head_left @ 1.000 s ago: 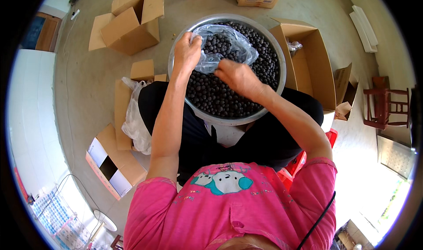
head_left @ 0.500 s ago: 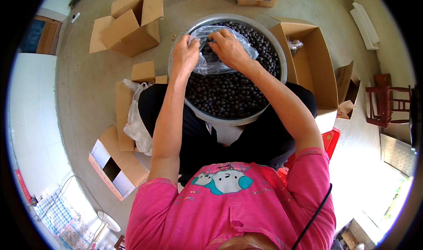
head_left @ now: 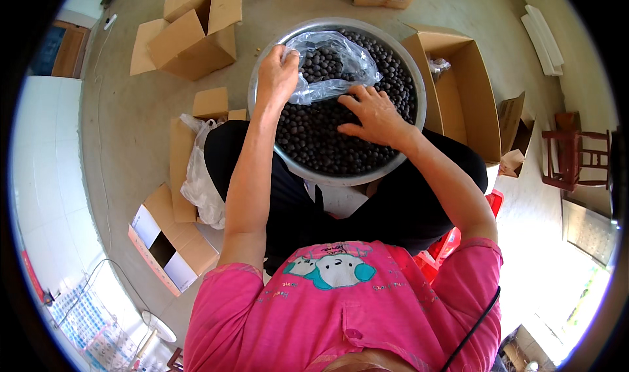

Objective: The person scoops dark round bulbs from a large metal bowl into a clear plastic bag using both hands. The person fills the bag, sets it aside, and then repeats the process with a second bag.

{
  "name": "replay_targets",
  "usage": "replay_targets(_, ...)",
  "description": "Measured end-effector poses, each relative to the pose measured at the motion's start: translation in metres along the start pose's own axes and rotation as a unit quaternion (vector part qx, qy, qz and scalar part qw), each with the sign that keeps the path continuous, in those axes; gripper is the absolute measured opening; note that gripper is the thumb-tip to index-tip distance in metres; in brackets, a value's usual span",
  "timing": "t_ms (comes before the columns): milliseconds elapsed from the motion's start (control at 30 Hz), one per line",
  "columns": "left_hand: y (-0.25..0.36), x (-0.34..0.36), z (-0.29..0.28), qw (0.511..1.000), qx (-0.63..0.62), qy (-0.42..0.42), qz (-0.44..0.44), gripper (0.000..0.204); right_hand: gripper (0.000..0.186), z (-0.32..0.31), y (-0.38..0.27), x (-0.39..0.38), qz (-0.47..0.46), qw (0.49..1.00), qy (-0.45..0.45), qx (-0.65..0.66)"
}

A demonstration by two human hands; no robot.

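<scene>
A wide metal basin sits in front of me between my knees, filled with small dark, round, nut-like balls. On top of them lies a clear plastic bag, its mouth spread wide, with dark balls showing inside or through it. At the bag's left edge my left hand is closed, pinching the plastic. My right hand reaches over the loose balls just by the bag's near edge. Its fingers are spread and bent downward, with nothing visibly held.
An open carton stands close by the basin's right side, with some plastic inside. Another open carton is at the far left. Nearer left, a white plastic bag hangs by a carton, beside a smaller box. A wooden chair is at right.
My right hand has let go of the bag's rim and moved right and nearer, down to the loose balls. The bag's mouth now lies wider. My left hand keeps its hold.
</scene>
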State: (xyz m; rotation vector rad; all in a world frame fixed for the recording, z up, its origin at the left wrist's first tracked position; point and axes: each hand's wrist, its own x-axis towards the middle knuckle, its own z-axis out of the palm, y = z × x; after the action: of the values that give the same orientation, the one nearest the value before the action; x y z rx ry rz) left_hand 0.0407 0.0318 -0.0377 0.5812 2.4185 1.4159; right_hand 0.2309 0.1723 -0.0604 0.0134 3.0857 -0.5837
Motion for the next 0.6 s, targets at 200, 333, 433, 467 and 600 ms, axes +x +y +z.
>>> replay_targets(200, 0.007, -0.004, 0.001, 1.000, -0.013, 0.015, 0.005, 0.036, 0.063, 0.025, -0.009, -0.011, -0.012, 0.999, 0.032, -0.031)
replay_targets(333, -0.006, 0.002, 0.003, 0.999, -0.023, 0.025, 0.036, 0.031, 0.051, 0.028, -0.009, -0.005, -0.030, 0.998, 0.048, 0.014)
replay_targets(433, -0.006, 0.002, 0.004, 0.999, -0.028, 0.023, 0.032, 0.030, 0.037, 0.033, -0.009, -0.002, -0.024, 0.998, 0.058, 0.019)
replay_targets(467, -0.009, 0.002, 0.004, 0.999, -0.025, 0.024, 0.034, 0.029, 0.032, 0.033, -0.010, -0.001, -0.021, 0.998, 0.060, 0.014)
replay_targets(600, -0.006, 0.003, 0.000, 1.000, -0.013, -0.009, 0.005, 0.034, 0.024, 0.045, -0.002, 0.004, -0.041, 0.994, 0.101, 0.005)
